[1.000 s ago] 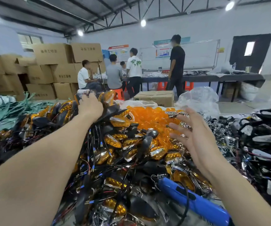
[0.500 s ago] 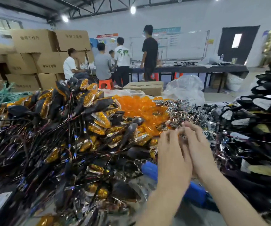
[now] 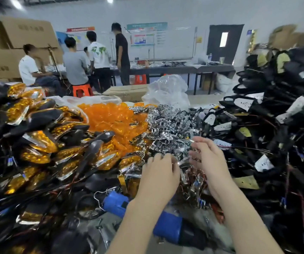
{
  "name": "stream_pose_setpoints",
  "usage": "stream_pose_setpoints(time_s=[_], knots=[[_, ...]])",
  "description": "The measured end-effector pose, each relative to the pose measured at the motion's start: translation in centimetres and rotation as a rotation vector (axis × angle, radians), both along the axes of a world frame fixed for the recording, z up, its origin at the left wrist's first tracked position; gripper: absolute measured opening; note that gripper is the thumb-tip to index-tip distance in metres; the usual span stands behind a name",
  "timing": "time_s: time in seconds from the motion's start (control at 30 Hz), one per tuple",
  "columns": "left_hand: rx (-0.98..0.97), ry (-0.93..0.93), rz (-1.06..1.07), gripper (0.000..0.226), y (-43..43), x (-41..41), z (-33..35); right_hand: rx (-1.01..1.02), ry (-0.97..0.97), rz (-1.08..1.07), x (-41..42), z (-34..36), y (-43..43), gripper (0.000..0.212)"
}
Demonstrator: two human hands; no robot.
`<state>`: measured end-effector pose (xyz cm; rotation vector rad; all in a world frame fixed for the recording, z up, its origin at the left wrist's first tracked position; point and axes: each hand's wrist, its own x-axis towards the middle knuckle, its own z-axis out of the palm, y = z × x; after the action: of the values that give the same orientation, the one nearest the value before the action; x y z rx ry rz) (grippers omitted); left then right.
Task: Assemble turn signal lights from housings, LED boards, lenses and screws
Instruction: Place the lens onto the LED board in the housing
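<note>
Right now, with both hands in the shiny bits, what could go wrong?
The left hand and right hand are in the silver pieces; thin edges might scratch fingers. Those pieces look tangled, so lifting one could drag others out. The wired lights heaped high on the left could slide onto the blue tool.

single head-worn wide view, facing forward-down, close over parts pile [image 3: 167, 125].

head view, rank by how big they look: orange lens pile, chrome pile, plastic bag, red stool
1. orange lens pile and chrome pile: they look alike, so not ranked
2. plastic bag, farther back
3. red stool
</note>
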<state>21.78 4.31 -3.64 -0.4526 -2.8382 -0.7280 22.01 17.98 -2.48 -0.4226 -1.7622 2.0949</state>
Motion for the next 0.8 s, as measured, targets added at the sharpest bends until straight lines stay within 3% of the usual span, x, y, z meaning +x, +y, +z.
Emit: stream_pose_setpoints(time_s=[0.23,0.43,0.57,0.63,0.7,0.8], knots=[[0.040,0.034,0.059,0.030,1.6,-3.7,-0.9,0.080,-0.032,-0.026,-2.5,-1.0,1.4,0.020],[-0.027,-0.032,0.033,0.036,1.8,-4.1,-2.0,0.629,-0.032,-0.109,-2.7,-2.4,1.9,0.015],[-0.031,-0.086,0.014,0.042,1.7,-4.0,-2.0,0.840,-0.129,-0.081,-2.7,-2.9,1.1,0.030],[0.023,-0.095,-0.001,0.040,1.7,-3.9,-1.9,0.805,-0.148,-0.079,-2.6,-3.0,0.9,0.037],[0.104,-0.094,-0.014,0.039,1.7,-4.1,-1.7,0.631,-0.140,-0.088,-2.8,-2.7,1.1,0.035],[0.274,-0.056,-0.051,0.036,1.7,-4.6,-1.1,0.002,-0.063,-0.039,-3.0,-1.7,1.2,0.034]])
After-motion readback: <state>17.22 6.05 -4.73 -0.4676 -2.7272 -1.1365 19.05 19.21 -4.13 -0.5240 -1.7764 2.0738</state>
